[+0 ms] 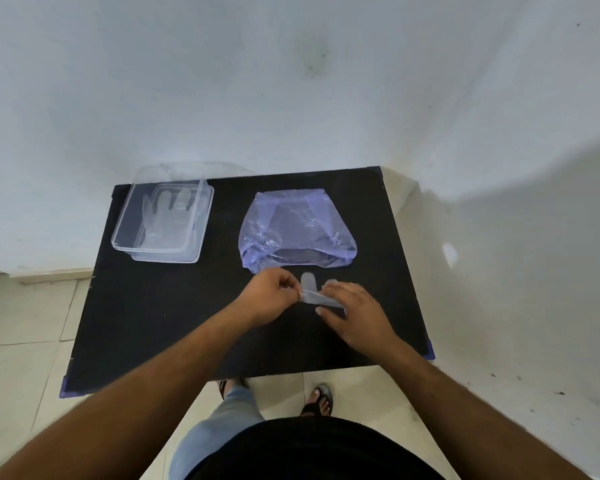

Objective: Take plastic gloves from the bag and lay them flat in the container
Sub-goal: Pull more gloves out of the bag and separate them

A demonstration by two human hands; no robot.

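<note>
A clear plastic glove lies on the black table just in front of the bluish plastic bag. My left hand pinches the glove's left edge between thumb and fingers. My right hand rests flat on the glove's right part and hides most of it; two glove fingers stick out towards the bag. At the table's far left stands a clear container with a transparent glove lying flat inside.
The black table stands against a white wall, with blue corner guards at its front corners. A clear lid leans behind the container. My legs and sandalled feet stand on the tiled floor below the table's front edge.
</note>
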